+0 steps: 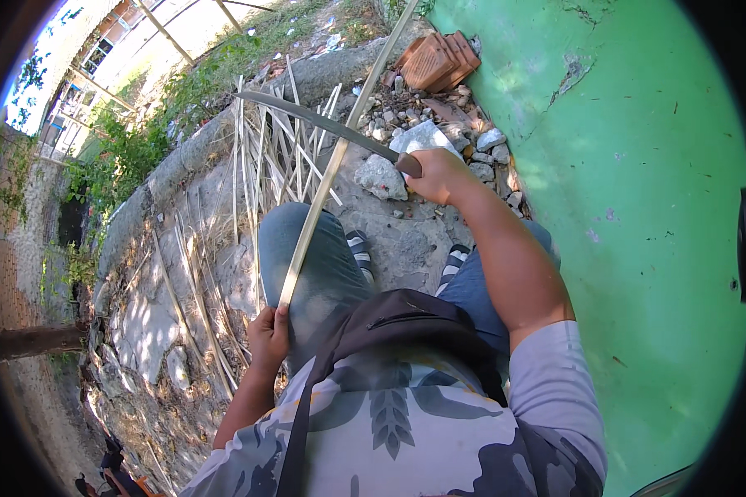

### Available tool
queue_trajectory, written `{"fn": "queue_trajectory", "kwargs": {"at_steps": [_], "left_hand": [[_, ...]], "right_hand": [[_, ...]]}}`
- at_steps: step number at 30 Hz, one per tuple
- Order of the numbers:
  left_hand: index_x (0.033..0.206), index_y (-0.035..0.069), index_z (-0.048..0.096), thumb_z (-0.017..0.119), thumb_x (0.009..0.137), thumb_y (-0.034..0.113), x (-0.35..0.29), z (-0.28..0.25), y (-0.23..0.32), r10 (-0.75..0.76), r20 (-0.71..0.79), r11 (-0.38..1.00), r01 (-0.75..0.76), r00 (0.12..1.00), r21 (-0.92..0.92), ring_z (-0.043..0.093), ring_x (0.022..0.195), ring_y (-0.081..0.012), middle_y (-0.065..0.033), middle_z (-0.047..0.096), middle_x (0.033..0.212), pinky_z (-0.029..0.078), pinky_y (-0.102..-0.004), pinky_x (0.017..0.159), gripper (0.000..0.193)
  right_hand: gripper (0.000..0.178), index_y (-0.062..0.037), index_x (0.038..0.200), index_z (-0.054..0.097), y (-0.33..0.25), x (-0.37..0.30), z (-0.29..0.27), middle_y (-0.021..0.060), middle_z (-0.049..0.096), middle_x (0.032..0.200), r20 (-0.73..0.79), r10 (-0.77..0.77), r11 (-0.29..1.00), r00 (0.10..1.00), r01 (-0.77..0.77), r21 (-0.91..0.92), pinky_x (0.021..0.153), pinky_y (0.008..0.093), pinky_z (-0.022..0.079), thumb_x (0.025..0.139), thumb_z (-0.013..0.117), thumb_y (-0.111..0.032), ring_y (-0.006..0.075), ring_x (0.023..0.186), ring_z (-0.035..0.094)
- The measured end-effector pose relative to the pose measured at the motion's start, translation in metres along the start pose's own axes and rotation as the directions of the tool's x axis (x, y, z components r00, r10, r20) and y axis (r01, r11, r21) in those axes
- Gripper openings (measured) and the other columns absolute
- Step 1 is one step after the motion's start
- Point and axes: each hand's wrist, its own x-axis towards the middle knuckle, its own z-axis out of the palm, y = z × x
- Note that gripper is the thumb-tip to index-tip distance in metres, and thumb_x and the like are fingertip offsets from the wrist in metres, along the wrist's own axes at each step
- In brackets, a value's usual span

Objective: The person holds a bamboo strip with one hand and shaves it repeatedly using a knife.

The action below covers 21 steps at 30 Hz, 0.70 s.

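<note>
My left hand (268, 340) is closed round the near end of a long pale split-bamboo strip (317, 205), which slants up and away past my left knee to the top of the view. In my right hand (436, 176) is the brown handle of a machete (317, 118), fingers wrapped round it. The dark, slightly curved blade points left and crosses the strip about midway, seeming to touch it. Whether the edge has cut into the strip I cannot tell.
Several loose pale strips (261, 157) lie on the ground ahead left, more (199, 290) beside my left leg. Rubble (381, 176) and stacked orange tiles (439, 62) sit ahead. A green surface (638, 224) spans the right. A black bag (406, 331) rests on my lap.
</note>
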Motion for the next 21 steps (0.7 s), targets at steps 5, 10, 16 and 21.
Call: {"fn": "queue_trajectory", "kwargs": {"at_steps": [5,10,16,21], "left_hand": [[0.072,0.001,0.056,0.060,0.102,0.031,-0.003,0.004,-0.008,-0.002,-0.039,0.995,-0.002,0.999,-0.103,0.039,0.055,-0.0065,0.0005,0.046,0.054,0.033,-0.0289,0.049,0.042],[0.072,0.001,0.056,0.060,0.102,0.030,-0.003,0.002,0.002,0.005,-0.022,0.998,-0.007,1.000,-0.063,0.039,0.055,-0.0062,0.0012,0.046,0.055,0.033,-0.0288,0.049,0.042],[0.070,0.001,0.054,0.060,0.102,0.029,0.001,0.002,0.002,0.006,-0.018,1.000,-0.007,1.000,-0.020,0.038,0.055,-0.0062,0.0012,0.045,0.054,0.031,-0.0296,0.048,0.043],[0.069,0.002,0.053,0.060,0.102,0.028,-0.001,0.002,0.002,0.038,-0.023,0.998,-0.039,0.999,-0.055,0.037,0.054,-0.0067,0.0007,0.044,0.054,0.031,-0.0299,0.048,0.043]], "right_hand": [[0.021,-0.0110,0.095,0.070,-0.036,-0.016,-0.004,0.0154,0.071,0.088,0.028,-0.207,0.970,0.978,0.209,-0.126,0.078,0.0453,0.054,0.080,0.068,-0.025,0.0358,0.088,0.068],[0.018,-0.0118,0.094,0.069,-0.008,-0.003,-0.004,0.0159,0.071,0.090,0.087,-0.129,0.970,0.988,0.144,-0.194,0.078,0.0448,0.054,0.079,0.063,-0.021,0.0324,0.088,0.069],[0.019,-0.0127,0.096,0.069,0.000,-0.002,-0.006,0.0157,0.071,0.090,0.034,0.076,0.997,0.996,-0.077,0.016,0.076,0.0437,0.054,0.079,0.065,-0.021,0.0317,0.088,0.070],[0.019,-0.0123,0.092,0.069,-0.028,-0.015,0.002,0.0157,0.070,0.084,0.010,-0.229,0.965,0.973,0.229,-0.128,0.074,0.0456,0.054,0.078,0.068,-0.026,0.0358,0.080,0.069]]}}
